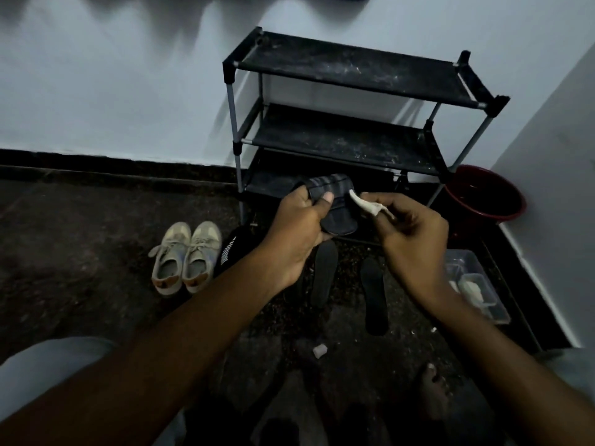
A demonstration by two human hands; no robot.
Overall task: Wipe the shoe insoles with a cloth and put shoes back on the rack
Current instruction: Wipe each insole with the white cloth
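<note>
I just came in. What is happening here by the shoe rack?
A person is cleaning shoe insoles. The left hand grips a dark, bent insole in front of the rack, and the right hand pinches a small white cloth close to it. Two more insoles lie on the floor below. A pair of beige sneakers stands on the floor, not yet on the rack.

Rack (pixel 351 69) stands far centre against the wall, bucket (pixel 486 201) on the floor just right of it. Left hand (pixel 296 233) holds a slipper (pixel 335 194) before the bottom shelf; cloth (pixel 363 206) in right hand (pixel 409 239) just right of it. Two insoles (pixel 323 272) lie on the floor beneath. Sneaker pair (pixel 186 255) lies left of them, another shoe (pixel 231 249) between. Container (pixel 499 313) sits on the right by the wall.
</note>
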